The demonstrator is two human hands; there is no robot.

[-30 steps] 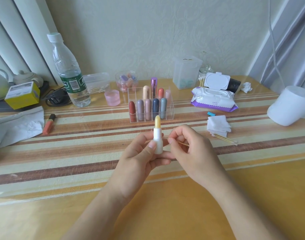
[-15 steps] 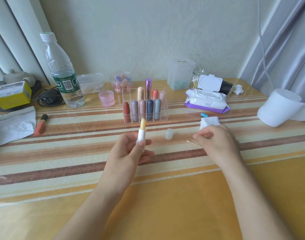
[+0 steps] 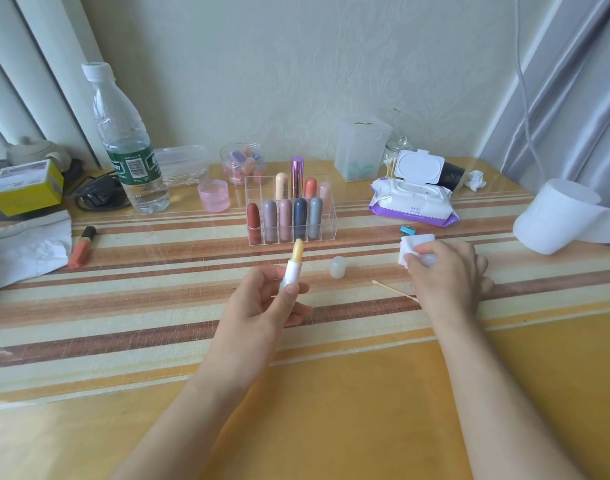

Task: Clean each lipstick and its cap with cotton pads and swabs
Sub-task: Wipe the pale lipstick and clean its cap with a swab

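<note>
The uncapped lipstick is held upright by the curled fingers of the left hand, a cotton pad is pinched by the right hand at its 3 o'clock, past the loose cap, and the soft tip could be dented if wiped too hard.

Desk: amber-yellow top. Striped cloth: cream, tan and dark brown bands. Uncapped lipstick: pale yellow stick, white tube. Loose cap: translucent white. Cotton pad: white. Swab: tan stem, white tip. Organiser: clear; front row brick red, mauve-grey, dusty pink, navy, grey-blue. Wipes pack: white with purple base. Bottle: clear, green label, white cap. Box: yellow. Small jar: translucent pink. Paper roll: white. Lip gloss tube: orange, black cap.
</note>
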